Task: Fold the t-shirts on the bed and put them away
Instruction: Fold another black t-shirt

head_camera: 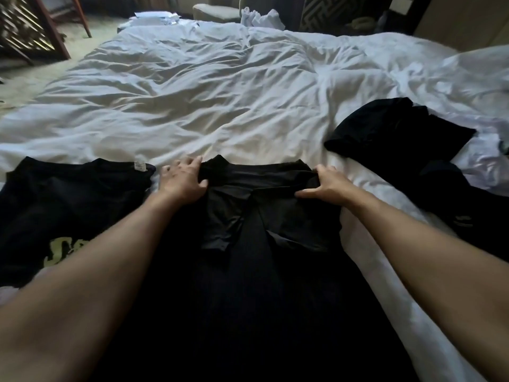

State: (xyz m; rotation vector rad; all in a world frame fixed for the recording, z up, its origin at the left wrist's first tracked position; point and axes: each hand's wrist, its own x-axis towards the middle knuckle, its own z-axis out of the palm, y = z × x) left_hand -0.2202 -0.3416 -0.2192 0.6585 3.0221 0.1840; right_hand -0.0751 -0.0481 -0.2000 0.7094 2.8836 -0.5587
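A black t-shirt (256,216) lies lengthwise in front of me on the white bed (220,100), its sleeves folded in over the middle. My left hand (183,180) grips its far left corner near the collar. My right hand (326,186) pinches the far right corner, thumb on top. A second black t-shirt (68,194) with a yellow-green print and a white neck label lies flat to the left. A third black garment (394,130) sits crumpled to the right.
More dark clothing (451,194) lies at the right edge over white fabric. White cloth (261,17) is piled at the bed's far end. A wooden chair (55,20) and carpeted floor are at the far left.
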